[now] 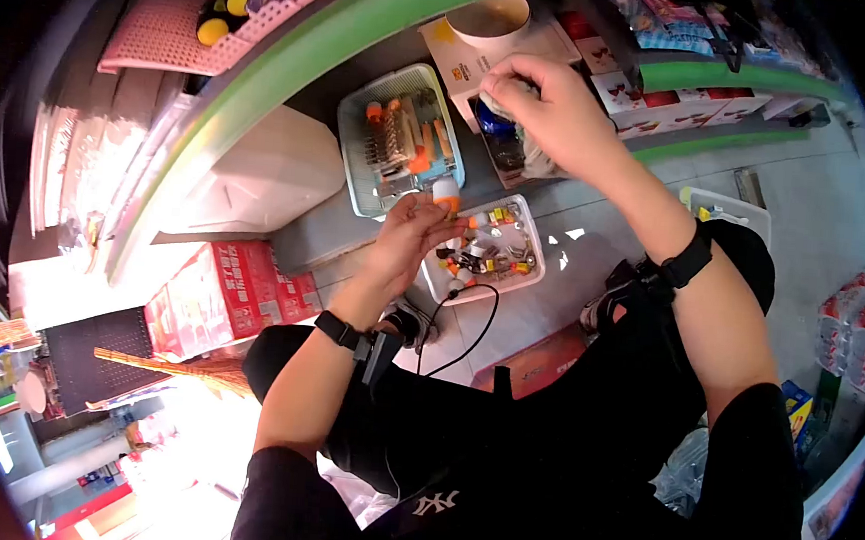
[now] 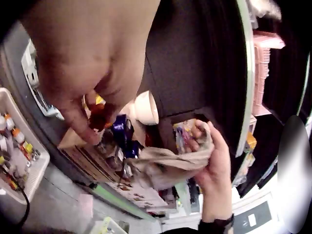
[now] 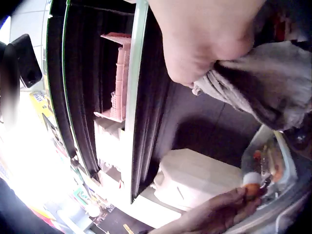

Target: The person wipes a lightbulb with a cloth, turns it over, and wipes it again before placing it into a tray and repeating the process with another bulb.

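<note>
My left hand (image 1: 410, 238) pinches a small orange piece with a rounded white top (image 1: 445, 191); its exact kind I cannot tell. This hand is over the near edge of a white basket (image 1: 539, 262) of small loose parts, beside a light-blue basket (image 1: 346, 154) with tools in it. Higher and to the right, my right hand (image 1: 559, 108) grips a grey cloth (image 2: 170, 165). In the right wrist view the cloth (image 3: 268, 78) hangs in folds from the fingers. Behind it, a shiny dark-blue object (image 2: 123, 130) partly shows next to cardboard boxes.
A white bowl (image 1: 487, 21) stands on a cardboard box (image 1: 455, 59) at the back. Green-edged shelving (image 1: 267, 48) arches over the left side, above a white plastic container (image 1: 269, 173). Red boxes (image 1: 225, 296) lie at left. A black cable (image 1: 489, 324) trails from the white basket.
</note>
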Motion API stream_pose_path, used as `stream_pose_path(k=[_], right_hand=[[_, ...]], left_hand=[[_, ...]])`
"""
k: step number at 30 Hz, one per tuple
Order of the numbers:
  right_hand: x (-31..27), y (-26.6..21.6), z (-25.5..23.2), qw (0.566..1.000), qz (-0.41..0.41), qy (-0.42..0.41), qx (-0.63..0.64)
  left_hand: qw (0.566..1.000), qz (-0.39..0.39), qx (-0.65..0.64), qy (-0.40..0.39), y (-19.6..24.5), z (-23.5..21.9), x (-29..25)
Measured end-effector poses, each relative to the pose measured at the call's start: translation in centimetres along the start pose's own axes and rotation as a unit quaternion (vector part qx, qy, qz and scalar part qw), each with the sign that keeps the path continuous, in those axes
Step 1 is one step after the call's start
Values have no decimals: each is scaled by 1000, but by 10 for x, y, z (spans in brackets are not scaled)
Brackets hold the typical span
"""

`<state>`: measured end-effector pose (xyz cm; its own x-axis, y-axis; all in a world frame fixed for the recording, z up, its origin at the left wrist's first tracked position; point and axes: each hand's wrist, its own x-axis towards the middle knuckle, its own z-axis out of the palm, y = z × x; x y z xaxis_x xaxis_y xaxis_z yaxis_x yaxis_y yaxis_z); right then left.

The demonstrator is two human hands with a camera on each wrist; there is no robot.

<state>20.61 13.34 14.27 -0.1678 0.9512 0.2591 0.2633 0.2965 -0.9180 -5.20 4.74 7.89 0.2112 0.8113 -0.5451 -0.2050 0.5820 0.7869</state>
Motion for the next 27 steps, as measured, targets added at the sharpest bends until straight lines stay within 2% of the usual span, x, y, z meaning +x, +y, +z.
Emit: stream_pose_path(k=[1, 2, 5, 6, 7, 9, 10, 13, 15, 16, 17, 19, 22, 26, 27], right_hand=[[4, 0, -5, 999, -24, 10, -27], [7, -1, -9, 997, -57, 39, -24], [14, -2, -14, 995, -61, 70, -35], [13, -2, -17, 996, -34, 52, -59], [12, -8, -21, 998, 4, 31, -59], [9, -18, -24, 994, 87, -11, -61], [9, -11, -20, 997, 8, 28, -76], [10, 2, -17, 998, -15, 25, -59], [10, -2, -17, 996, 6, 10, -92], [10, -4, -16, 994, 17, 0, -107], [7, -3, -13, 994, 12, -4, -106], [11, 1, -12, 994, -9, -9, -111], [14, 7, -8, 993, 6, -16, -118], [14, 12, -2, 992, 16, -26, -126], [15, 12, -2, 991, 18, -35, -125]], left_hand=[[999, -13, 38, 27, -4, -9, 7], [996, -9, 89, 11, -5, -28, 21], [992, -7, 117, 55, 14, -69, 53], [975, 8, 207, 79, 28, -105, 83], [951, 25, 291, 100, 38, -140, 114], [897, 132, 368, 205, 43, -170, 143], [865, 145, 422, 230, 50, -181, 158], [756, 183, 562, 283, 59, -211, 201], [682, 212, 634, 297, 59, -227, 232], [696, 189, 639, 269, 63, -238, 251], [689, 180, 649, 267, 57, -248, 265], [675, 174, 665, 269, 64, -239, 286], [680, 226, 590, 371, 54, -216, 282], [620, 209, 696, 297, 54, -227, 284], [619, 224, 694, 293, 50, -228, 288]])
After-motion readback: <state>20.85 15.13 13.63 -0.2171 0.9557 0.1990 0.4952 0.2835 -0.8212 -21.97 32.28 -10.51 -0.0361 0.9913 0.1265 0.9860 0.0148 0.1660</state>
